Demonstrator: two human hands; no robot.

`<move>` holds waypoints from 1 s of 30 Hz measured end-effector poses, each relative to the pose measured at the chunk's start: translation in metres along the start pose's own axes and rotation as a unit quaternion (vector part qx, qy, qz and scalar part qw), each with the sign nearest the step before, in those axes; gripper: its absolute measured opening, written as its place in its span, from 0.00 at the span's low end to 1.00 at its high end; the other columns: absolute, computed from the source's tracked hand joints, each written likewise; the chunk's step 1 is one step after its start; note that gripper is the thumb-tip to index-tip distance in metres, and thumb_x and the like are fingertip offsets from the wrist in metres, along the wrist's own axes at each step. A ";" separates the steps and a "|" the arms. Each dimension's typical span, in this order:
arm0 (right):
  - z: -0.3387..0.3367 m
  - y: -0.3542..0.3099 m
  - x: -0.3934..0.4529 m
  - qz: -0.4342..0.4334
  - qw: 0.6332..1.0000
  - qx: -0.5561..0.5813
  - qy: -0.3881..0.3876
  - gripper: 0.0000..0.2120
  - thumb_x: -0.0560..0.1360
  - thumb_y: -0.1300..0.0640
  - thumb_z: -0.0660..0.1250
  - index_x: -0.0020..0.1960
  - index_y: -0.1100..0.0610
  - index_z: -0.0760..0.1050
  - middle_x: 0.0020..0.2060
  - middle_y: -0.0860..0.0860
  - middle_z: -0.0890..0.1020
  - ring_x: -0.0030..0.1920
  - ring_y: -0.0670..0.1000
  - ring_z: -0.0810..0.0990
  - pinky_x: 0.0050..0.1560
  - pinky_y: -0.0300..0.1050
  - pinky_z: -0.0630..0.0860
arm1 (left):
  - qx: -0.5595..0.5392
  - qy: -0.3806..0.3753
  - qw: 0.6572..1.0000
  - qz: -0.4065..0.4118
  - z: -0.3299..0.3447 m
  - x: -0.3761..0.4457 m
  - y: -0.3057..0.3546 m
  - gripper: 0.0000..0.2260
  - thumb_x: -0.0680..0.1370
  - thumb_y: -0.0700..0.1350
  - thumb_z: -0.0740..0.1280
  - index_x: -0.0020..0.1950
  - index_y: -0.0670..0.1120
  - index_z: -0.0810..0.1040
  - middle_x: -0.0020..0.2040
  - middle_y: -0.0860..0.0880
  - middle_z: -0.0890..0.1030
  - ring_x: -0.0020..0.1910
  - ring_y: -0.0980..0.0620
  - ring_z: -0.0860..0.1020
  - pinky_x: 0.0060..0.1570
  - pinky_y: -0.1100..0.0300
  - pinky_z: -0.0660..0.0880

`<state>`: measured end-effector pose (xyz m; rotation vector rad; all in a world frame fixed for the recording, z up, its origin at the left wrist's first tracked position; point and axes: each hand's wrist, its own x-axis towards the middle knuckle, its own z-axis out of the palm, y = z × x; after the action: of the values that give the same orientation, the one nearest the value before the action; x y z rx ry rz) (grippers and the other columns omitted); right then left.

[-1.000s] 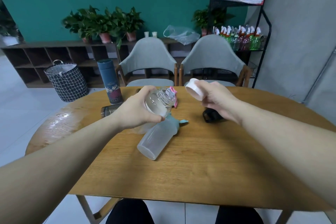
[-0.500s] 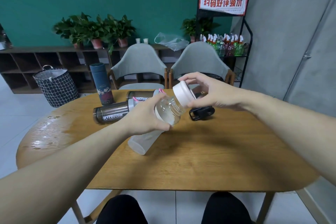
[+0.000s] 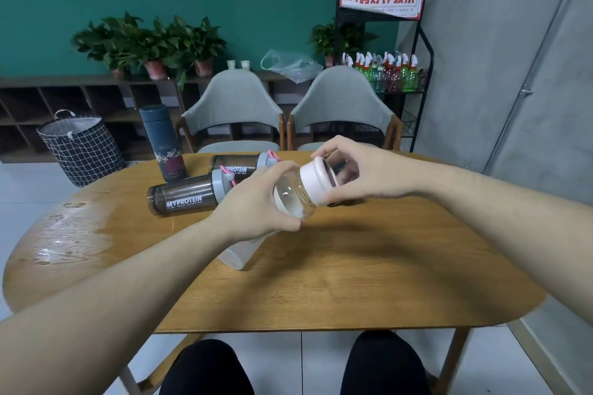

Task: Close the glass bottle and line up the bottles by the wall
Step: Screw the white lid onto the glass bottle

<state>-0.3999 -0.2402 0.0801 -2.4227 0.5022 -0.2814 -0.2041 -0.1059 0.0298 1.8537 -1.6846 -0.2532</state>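
At the centre of the frame, above the table (image 3: 353,282), the left hand (image 3: 256,202) is wrapping its fingers (image 3: 282,170) around one clear glass bottle (image 3: 293,199) while the right hand (image 3: 362,170) is pinching its pale pink cap (image 3: 316,181). Glass is likely rigid, smooth and breakable, so gripping the body firmly seems wise. Two dark MYPROTEIN shakers (image 3: 183,197), one frosted bottle (image 3: 239,253) and one upright dark flask (image 3: 163,142) are waiting left of centre.
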 end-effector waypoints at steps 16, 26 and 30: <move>0.015 0.020 -0.004 -0.092 0.995 -0.047 0.010 0.34 0.73 0.46 0.76 0.74 0.37 0.64 0.71 0.35 0.68 0.66 0.38 0.74 0.66 0.35 0.72 | 0.095 -0.012 0.995 0.013 0.003 0.006 -0.006 0.40 0.65 0.58 0.76 0.73 0.63 0.62 0.57 0.53 0.72 0.55 0.51 0.74 0.52 0.52 0.74; 0.030 0.008 0.004 0.064 0.994 0.076 0.044 0.14 0.82 0.43 0.61 0.63 0.48 0.72 0.40 0.48 0.82 0.33 0.48 0.83 0.46 0.51 0.83 | 0.131 -0.004 0.991 0.040 0.005 0.009 -0.008 0.39 0.63 0.60 0.74 0.71 0.64 0.62 0.57 0.53 0.72 0.55 0.49 0.73 0.51 0.53 0.74; 0.034 0.005 0.010 0.153 0.980 0.123 0.015 0.23 0.80 0.32 0.53 0.65 0.46 0.68 0.43 0.53 0.83 0.34 0.53 0.82 0.47 0.56 0.84 | 0.147 -0.009 0.988 0.043 0.004 0.009 -0.010 0.40 0.62 0.62 0.72 0.71 0.65 0.62 0.57 0.54 0.71 0.56 0.49 0.73 0.50 0.53 0.74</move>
<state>-0.3821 -0.2297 0.0515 -2.0694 0.7950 -0.2313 -0.1966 -0.1155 0.0232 1.9835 -1.8921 0.0164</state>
